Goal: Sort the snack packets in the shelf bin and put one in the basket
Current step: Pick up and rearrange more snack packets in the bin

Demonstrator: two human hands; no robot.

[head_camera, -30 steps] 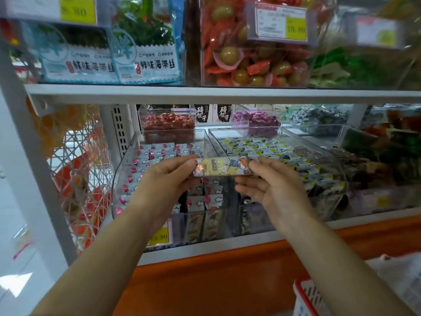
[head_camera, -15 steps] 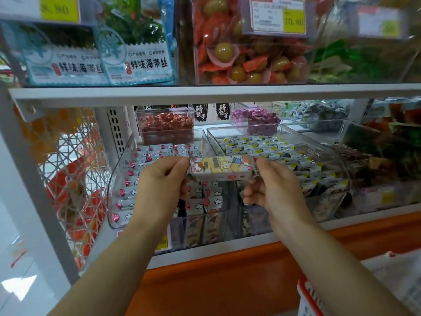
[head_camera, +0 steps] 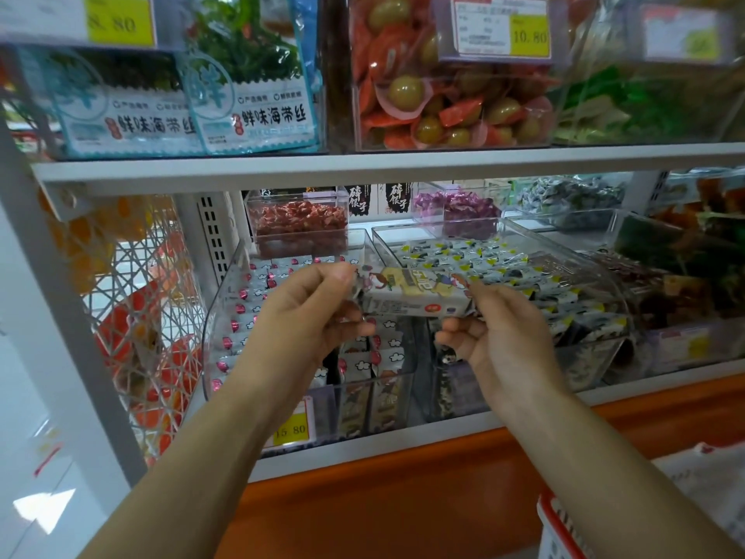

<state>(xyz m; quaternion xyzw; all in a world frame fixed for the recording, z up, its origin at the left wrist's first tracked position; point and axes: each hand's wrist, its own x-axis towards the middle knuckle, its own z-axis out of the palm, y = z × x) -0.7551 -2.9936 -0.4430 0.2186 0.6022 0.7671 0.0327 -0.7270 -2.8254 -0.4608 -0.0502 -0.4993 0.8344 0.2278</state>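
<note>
A long yellow-and-white snack packet (head_camera: pixel 415 294) with cartoon print is held level in front of the shelf. My left hand (head_camera: pixel 310 316) pinches its left end and my right hand (head_camera: pixel 498 334) pinches its right end. Behind the hands sits a clear plastic shelf bin (head_camera: pixel 225 312) filled with several white packets with red dots. A second clear bin (head_camera: pixel 596 288) to the right holds several packets with yellow and black marks. The red-rimmed basket (head_camera: pixel 554 526) shows at the bottom right corner, mostly cut off.
A white shelf board (head_camera: pixel 363 167) runs overhead, with seaweed packs (head_camera: pixel 250 94) and a bin of wrapped green snacks (head_camera: pixel 443 102) on it. A white wire rack (head_camera: pixel 133 316) stands at the left. An orange ledge (head_camera: pixel 403 490) runs under the shelf. A price tag (head_camera: pixel 290 431) hangs on the bin front.
Both hands have tilted the packet so that more of its lower white face shows. The view has shifted slightly, so the hands sit a little higher against the bins.
</note>
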